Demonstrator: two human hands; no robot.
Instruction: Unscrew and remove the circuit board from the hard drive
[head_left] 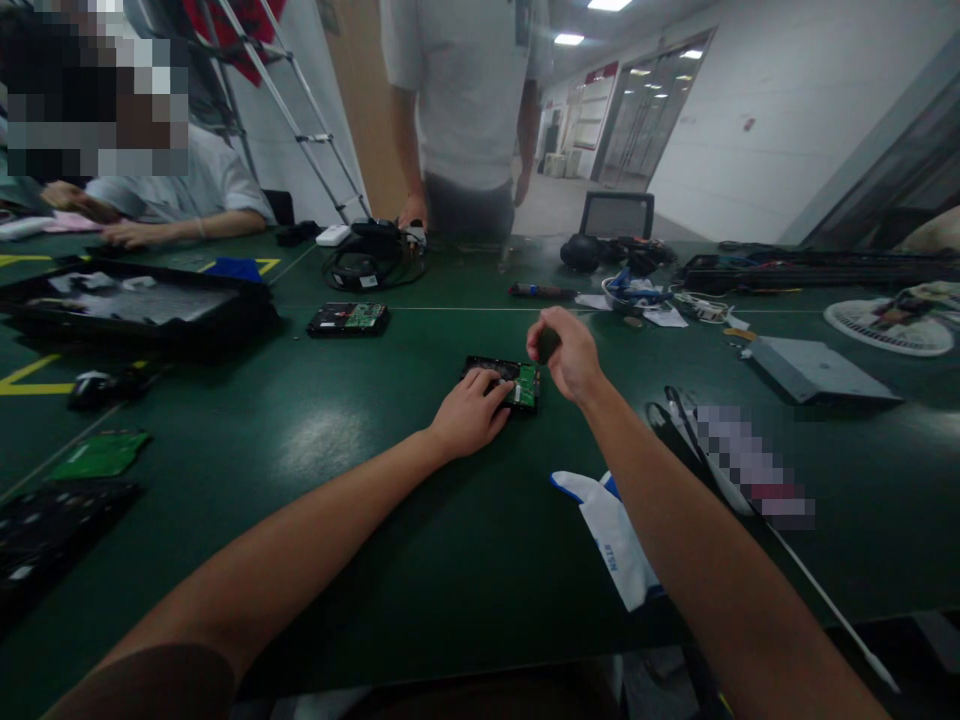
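A hard drive (529, 385) lies on the green tabletop in front of me, its green circuit board facing up. My left hand (471, 412) grips it from the near left side, fingers resting over its top and partly hiding it. Just beyond the drive's right end, my right hand (568, 352) is raised with the fingers curled closed. A dark patch shows inside the curl; whether it is an object or shadow is unclear. Another hard drive (349, 319) sits farther back to the left.
A black tray-like casing (247, 310) stands at left, with green circuit boards (101, 453) nearer me. A white-and-blue glove-like item (616, 550) lies under my right forearm. At right are a grey metal box (821, 368) and a white round grille (889, 328). Two people are across the table.
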